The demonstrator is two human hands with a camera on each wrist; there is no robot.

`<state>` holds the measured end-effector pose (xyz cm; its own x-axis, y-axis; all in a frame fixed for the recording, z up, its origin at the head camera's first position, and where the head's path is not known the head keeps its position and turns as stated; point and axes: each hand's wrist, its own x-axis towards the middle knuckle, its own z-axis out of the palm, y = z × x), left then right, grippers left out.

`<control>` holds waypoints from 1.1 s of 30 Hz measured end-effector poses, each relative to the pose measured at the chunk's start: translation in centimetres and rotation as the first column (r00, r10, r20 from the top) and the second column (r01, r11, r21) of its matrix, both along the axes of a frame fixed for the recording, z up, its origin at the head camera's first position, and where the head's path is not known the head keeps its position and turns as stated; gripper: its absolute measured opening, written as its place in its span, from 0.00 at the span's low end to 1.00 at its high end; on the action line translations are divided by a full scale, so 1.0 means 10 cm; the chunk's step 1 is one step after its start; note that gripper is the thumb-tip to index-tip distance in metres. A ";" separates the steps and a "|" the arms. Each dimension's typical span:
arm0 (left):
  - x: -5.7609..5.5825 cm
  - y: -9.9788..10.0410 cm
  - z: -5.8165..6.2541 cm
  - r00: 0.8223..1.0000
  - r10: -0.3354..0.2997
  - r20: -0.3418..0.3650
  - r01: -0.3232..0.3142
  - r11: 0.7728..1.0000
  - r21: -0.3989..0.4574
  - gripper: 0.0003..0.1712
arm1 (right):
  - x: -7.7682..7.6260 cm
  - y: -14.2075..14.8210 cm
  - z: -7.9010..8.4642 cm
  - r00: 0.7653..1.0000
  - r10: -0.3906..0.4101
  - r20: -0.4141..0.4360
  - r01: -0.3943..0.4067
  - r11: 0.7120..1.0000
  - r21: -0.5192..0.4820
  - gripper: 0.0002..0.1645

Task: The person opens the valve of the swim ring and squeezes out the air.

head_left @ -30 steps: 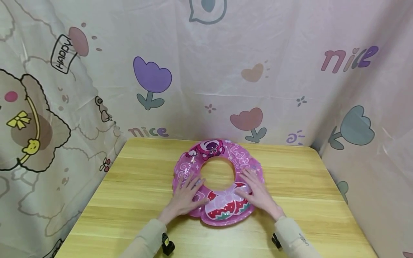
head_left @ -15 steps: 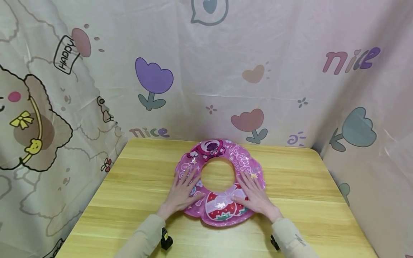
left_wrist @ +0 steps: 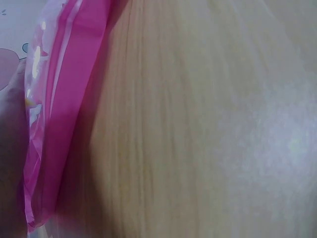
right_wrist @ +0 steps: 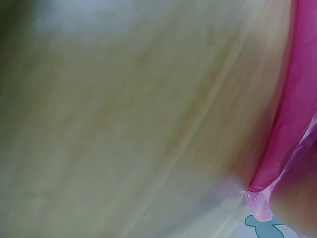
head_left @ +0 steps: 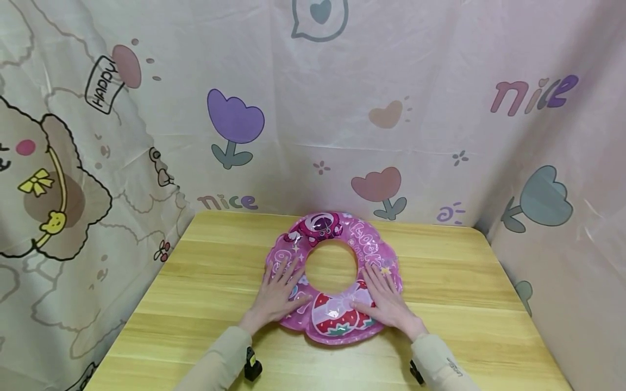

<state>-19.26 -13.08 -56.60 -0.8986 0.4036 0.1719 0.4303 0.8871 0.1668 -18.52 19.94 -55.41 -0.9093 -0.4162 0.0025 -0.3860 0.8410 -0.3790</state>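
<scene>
A pink inflatable swim ring (head_left: 337,339) lies flat on the wooden table, printed with a bear at the far side and strawberries at the near side. On its left side rests my left hand (head_left: 276,296), fingers straight and spread. My right hand (head_left: 386,298) lies on the ring's right side, its fingers extended and the thumb over the strawberry print. The left wrist view shows the ring's pink side wall (left_wrist: 74,84) beside part of the hand. In the right wrist view, the ring's pink edge (right_wrist: 292,109) runs down the right side, with skin at the lower corner.
The wooden table (head_left: 195,304) extends on both sides of the ring. A patterned curtain (head_left: 313,108) hangs behind the table's far edge and along its left and right sides. A small black device (head_left: 251,366) sits at the left wrist, another (head_left: 415,372) at the right.
My left hand has slid slightly left and its fingers now lie flatter on the ring; my right hand has shifted slightly too. The ring stays in place, and the head view has moved a little.
</scene>
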 end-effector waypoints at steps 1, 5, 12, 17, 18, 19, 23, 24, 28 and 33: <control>0.00 0.00 0.00 1.000 0.004 0.014 -0.004 1.000 -0.004 0.52 | 0.00 0.00 0.00 1.000 0.000 0.002 0.000 1.000 0.002 0.61; 0.00 0.01 0.01 0.999 0.014 0.051 -0.013 1.000 -0.013 0.52 | 0.00 0.00 -0.01 1.000 -0.004 0.013 0.004 1.000 0.003 0.61; 0.02 0.02 0.02 0.995 0.034 0.095 -0.031 0.999 -0.031 0.52 | -0.01 0.00 -0.04 1.000 -0.006 0.001 0.006 1.000 0.000 0.61; 0.02 0.02 0.02 0.992 0.045 0.115 -0.040 0.998 -0.052 0.52 | -0.01 0.00 -0.05 1.000 -0.001 -0.007 0.001 1.000 0.001 0.60; 0.02 0.02 0.03 0.992 0.045 0.116 -0.040 0.998 -0.049 0.52 | -0.01 0.00 -0.05 1.000 0.000 -0.008 0.000 1.000 -0.003 0.60; 0.02 0.02 0.03 0.992 0.046 0.117 -0.040 0.998 -0.049 0.52 | -0.01 0.00 -0.05 1.000 0.001 -0.012 -0.001 1.000 -0.006 0.59; 0.02 0.03 0.04 0.991 0.048 0.127 -0.044 0.998 -0.033 0.52 | -0.01 -0.01 -0.04 1.000 -0.001 0.011 0.001 1.000 0.000 0.60; 0.03 0.03 0.04 0.991 0.047 0.125 -0.044 0.999 -0.024 0.52 | -0.01 0.00 -0.04 1.000 -0.002 0.016 0.002 1.000 0.005 0.60; 0.03 0.04 0.05 0.991 0.049 0.124 -0.047 0.999 -0.012 0.52 | -0.02 0.00 -0.05 0.999 -0.002 0.034 0.001 1.000 0.023 0.61; 0.03 0.04 0.05 0.991 0.047 0.122 -0.045 0.999 -0.020 0.51 | -0.03 0.02 -0.06 0.999 -0.002 0.042 0.001 1.000 0.029 0.61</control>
